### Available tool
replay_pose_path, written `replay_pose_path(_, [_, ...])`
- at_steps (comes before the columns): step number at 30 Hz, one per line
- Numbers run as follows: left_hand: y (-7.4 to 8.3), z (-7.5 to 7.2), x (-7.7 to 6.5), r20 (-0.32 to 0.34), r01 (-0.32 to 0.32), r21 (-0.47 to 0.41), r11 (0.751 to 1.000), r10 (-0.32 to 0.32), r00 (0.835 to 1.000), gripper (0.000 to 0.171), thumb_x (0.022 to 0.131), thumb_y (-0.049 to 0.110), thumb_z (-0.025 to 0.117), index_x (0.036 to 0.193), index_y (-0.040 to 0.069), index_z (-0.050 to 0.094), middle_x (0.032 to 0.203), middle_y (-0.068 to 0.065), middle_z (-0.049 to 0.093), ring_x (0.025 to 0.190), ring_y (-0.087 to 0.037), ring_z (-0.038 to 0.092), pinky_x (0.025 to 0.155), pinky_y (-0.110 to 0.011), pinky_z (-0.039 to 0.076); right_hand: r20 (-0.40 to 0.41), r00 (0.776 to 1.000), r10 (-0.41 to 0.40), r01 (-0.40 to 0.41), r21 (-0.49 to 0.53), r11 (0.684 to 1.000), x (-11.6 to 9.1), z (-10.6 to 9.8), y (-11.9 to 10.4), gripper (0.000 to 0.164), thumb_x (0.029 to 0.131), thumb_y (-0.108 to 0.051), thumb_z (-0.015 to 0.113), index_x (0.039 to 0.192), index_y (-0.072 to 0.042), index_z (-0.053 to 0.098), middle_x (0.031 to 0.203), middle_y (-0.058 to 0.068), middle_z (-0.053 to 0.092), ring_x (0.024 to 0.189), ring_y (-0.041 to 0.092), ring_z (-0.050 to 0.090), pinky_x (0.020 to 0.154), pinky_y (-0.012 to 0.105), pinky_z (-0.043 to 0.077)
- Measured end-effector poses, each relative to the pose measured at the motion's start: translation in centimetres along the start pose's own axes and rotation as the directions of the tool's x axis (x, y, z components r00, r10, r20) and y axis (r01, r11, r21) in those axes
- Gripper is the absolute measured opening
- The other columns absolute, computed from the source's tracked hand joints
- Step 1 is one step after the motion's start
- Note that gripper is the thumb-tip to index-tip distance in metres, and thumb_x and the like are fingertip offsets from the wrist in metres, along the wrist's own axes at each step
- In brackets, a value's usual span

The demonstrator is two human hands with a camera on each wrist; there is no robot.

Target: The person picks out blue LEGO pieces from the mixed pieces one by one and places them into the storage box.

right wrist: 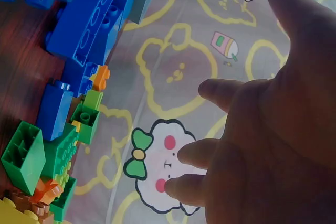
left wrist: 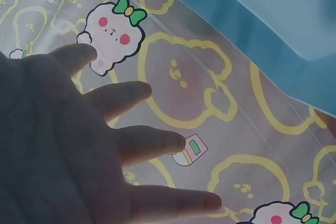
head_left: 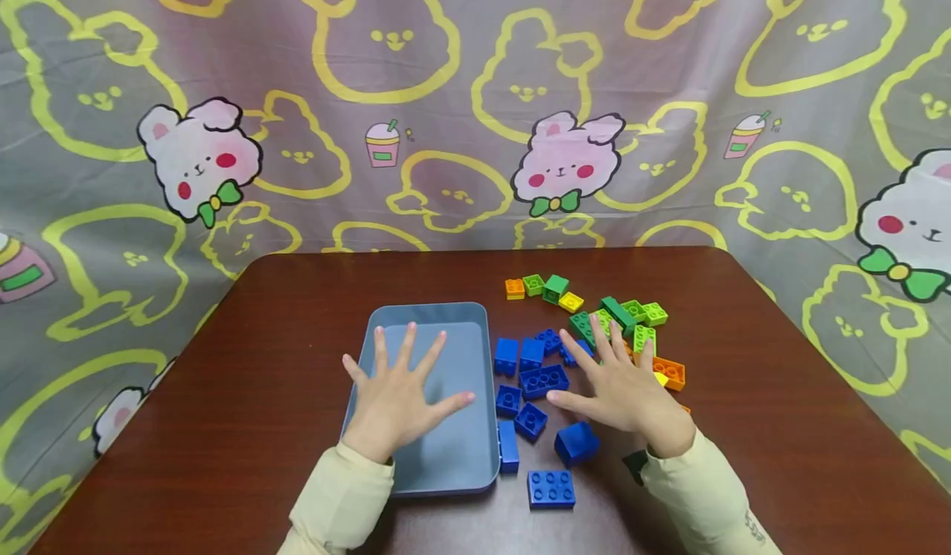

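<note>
My left hand is spread with straight fingers over the blue-grey tray, holding nothing. In the left wrist view the same hand shows its fingers apart. Fingers fanned out, my right hand hovers over the building blocks and hides some of them; its grasp is bare. The right wrist view has this hand beside the pile. Nearest to it are a blue block, a long blue block and an orange block. Another blue block lies toward the front.
Against the tray's right side sits a blue block. Farther back are an orange block, a green block and a yellow block. A patterned curtain hangs behind the brown table.
</note>
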State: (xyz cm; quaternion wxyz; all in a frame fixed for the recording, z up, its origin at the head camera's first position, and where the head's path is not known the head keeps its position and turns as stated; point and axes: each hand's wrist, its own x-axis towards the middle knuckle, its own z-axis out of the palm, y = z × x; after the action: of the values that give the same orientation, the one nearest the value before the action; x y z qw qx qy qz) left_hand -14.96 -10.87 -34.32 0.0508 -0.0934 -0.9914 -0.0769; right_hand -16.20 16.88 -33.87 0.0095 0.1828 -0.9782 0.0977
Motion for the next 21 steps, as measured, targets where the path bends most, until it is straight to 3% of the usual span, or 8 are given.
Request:
replay_pose_path(5, [-0.5, -0.2, -0.3, -0.032, 0.012, -0.024, 1.0, -0.013, 0.999, 0.081, 0.077, 0.073, 0.033, 0.141, 0.024, 0.024, 0.142, -0.021, 0.021, 0.126, -0.049, 0.009, 0.085, -0.072, 0.01, -0.005, 1.0, -0.014, 0.014, 0.003, 1.0, -0.1, -0.2, 0.1, 0.079, 0.08, -0.062, 0.046, 0.141, -0.016, 0.025, 0.144, 0.025, 0.005, 0.126, 0.049, 0.008, 0.086, 0.07, -0.001])
replay_pose_path(8, [-1.4, -0.7, -0.6, -0.057, 0.027, -0.055, 0.998, -0.03, 0.998, 0.079, 0.08, 0.064, 0.044, 0.141, 0.017, 0.026, 0.137, -0.026, 0.028, 0.124, -0.05, 0.018, 0.085, -0.07, 0.015, 0.002, 1.0, -0.031, 0.031, -0.007, 0.999, -0.1, -0.3, 0.1, 0.078, 0.08, -0.057, 0.051, 0.141, -0.015, 0.026, 0.143, 0.026, 0.009, 0.125, 0.05, 0.013, 0.087, 0.07, 0.004])
replay_pose_path(10, [-2.1, -1.2, -1.0, -0.07, 0.04, -0.068, 0.997, -0.045, 0.996, 0.077, 0.082, 0.055, 0.051, 0.14, 0.011, 0.028, 0.132, -0.029, 0.033, 0.12, -0.049, 0.027, 0.084, -0.069, 0.02, 0.003, 0.998, -0.057, 0.057, -0.022, 0.998, 0.0, -0.4, 0.0, 0.077, 0.079, -0.054, 0.054, 0.14, -0.013, 0.029, 0.14, 0.027, 0.02, 0.123, 0.049, 0.021, 0.086, 0.07, 0.01])
replay_pose_path(13, [-3.5, -2.0, -1.6, -0.091, 0.049, -0.05, 0.998, -0.054, 0.994, 0.074, 0.081, 0.045, 0.059, 0.134, 0.0, 0.036, 0.116, -0.03, 0.048, 0.1, -0.044, 0.049, 0.076, -0.059, 0.037, -0.004, 0.994, -0.11, 0.11, -0.059, 0.992, -0.1, -0.5, -0.3, 0.071, 0.079, -0.049, 0.058, 0.135, -0.01, 0.038, 0.122, 0.023, 0.046, 0.109, 0.04, 0.045, 0.084, 0.065, 0.027])
replay_pose_path(16, [-4.8, -2.6, -2.0, -0.1, 0.06, -0.017, 0.998, -0.061, 0.993, 0.064, 0.08, 0.039, 0.063, 0.12, -0.008, 0.048, 0.089, -0.024, 0.059, 0.068, -0.032, 0.058, 0.053, -0.043, 0.044, -0.023, 0.988, -0.15, 0.148, -0.083, 0.986, 0.0, -0.6, -0.7, 0.061, 0.079, -0.043, 0.061, 0.125, -0.006, 0.049, 0.09, 0.01, 0.059, 0.079, 0.023, 0.055, 0.069, 0.044, 0.044])
replay_pose_path(19, [-6.0, -3.0, -2.1, -0.054, 0.111, -0.009, 0.994, -0.112, 0.992, 0.042, 0.079, 0.036, 0.064, 0.088, -0.005, 0.059, 0.06, -0.014, 0.053, 0.045, -0.022, 0.049, 0.039, -0.033, 0.037, -0.028, 0.986, -0.162, 0.16, -0.073, 0.984, 0.0, -0.6, -1.2, 0.051, 0.079, -0.039, 0.063, 0.115, -0.003, 0.056, 0.072, 0.002, 0.057, 0.061, 0.014, 0.05, 0.052, 0.027, 0.04])
replay_pose_path(21, [-6.6, -3.1, -2.0, 0.007, 0.161, -0.007, 0.987, -0.161, 0.987, 0.036, 0.08, 0.035, 0.064, 0.068, 0.002, 0.055, 0.049, -0.007, 0.043, 0.04, -0.017, 0.042, 0.037, -0.029, 0.032, -0.02, 0.986, -0.165, 0.164, -0.063, 0.984, 0.0, -0.6, -1.5, 0.048, 0.08, -0.038, 0.063, 0.112, -0.002, 0.058, 0.07, 0.0, 0.057, 0.06, 0.013, 0.051, 0.052, 0.025, 0.041])
